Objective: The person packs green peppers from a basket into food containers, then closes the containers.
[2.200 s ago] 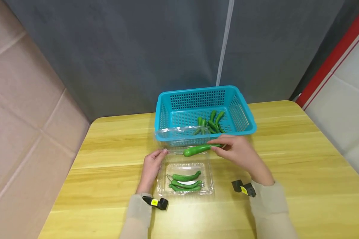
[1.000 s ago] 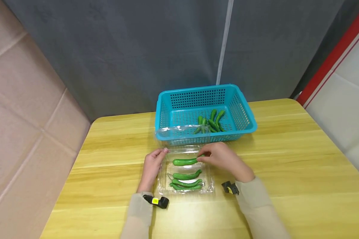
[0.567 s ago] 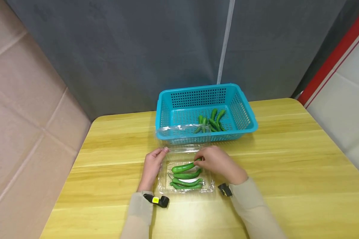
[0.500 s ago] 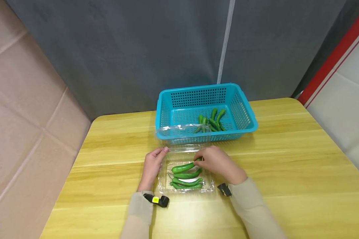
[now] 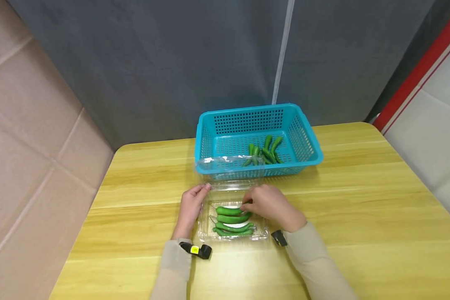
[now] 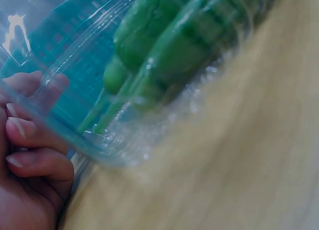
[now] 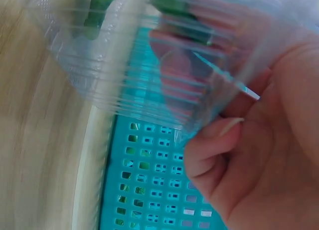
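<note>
Seemingly at the placing step: holding the far pepper (image 5: 228,211) in the box (image 5: 261,230), beside three other peppers (image 5: 233,219), with the right hand's (image 5: 268,203) curled fingers; pinching the box's far-left edge with the left hand (image 5: 189,207). Next, probably, release gently. On the wood table (image 5: 360,208), beyond, a blue basket (image 5: 301,143); behind, a grey backdrop (image 5: 172,75).

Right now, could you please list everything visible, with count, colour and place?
Table: one, yellowish wood, across lower view
Basket: one, teal, towards table's back
Container: one, clear, nearer than basket, lid open
Container peppers: four, green, side by side
Basket peppers: several, green, overlapping, exact count unclear
Cloth: one, dark grey, behind
Side walls: two, pinkish left, whitish right
Red strip: one, red, right
Wrist cameras: two, black, one per wrist
Sleeves: two, beige, forearms
Left hand: one, bare, holding container's left edge
Right hand: one, bare, holding farthest container pepper
</note>
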Demonstrator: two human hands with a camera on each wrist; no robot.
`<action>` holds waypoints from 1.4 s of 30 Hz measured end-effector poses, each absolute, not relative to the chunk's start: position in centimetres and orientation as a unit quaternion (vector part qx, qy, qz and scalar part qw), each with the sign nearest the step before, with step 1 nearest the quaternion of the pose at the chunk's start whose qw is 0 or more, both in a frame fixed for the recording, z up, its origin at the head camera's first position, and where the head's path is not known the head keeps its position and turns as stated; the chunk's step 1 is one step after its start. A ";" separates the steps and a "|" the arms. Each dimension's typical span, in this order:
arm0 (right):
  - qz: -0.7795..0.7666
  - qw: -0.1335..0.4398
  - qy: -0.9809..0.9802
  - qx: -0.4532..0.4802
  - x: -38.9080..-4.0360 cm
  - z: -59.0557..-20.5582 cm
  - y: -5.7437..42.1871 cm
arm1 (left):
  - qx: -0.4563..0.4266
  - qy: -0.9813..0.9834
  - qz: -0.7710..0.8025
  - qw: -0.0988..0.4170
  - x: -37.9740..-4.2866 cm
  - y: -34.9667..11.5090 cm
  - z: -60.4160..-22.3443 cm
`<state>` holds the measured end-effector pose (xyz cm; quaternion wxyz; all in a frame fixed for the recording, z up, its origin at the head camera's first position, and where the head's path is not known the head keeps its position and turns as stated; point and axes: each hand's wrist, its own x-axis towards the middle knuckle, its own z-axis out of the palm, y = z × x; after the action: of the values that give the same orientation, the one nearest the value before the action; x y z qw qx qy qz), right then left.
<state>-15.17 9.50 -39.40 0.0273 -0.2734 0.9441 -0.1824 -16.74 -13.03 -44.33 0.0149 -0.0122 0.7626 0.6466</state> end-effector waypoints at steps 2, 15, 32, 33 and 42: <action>-0.181 0.034 0.944 -0.272 -15.2 -39.4 9.5 | -0.011 0.763 0.646 0.015 -16.7 -13.0 -44.3; -0.155 0.064 0.951 -0.260 -15.1 -39.6 9.3 | -0.013 0.764 0.645 0.015 -16.9 -13.1 -44.4; -0.141 0.094 0.953 -0.249 -15.0 -39.3 9.2 | -0.013 0.768 0.640 0.015 -16.9 -13.1 -44.2; -0.140 0.094 0.954 -0.249 -15.1 -39.3 9.2 | -0.012 0.768 0.640 0.014 -16.9 -13.1 -44.2; -0.149 0.086 0.954 -0.246 -15.1 -39.5 9.2 | -0.013 0.768 0.641 0.012 -16.9 -13.0 -44.2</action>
<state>-15.13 9.16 -39.45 0.0864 -0.2457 0.9538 -0.1494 -16.86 -13.02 -44.24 0.0121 -0.0127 0.7677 0.6406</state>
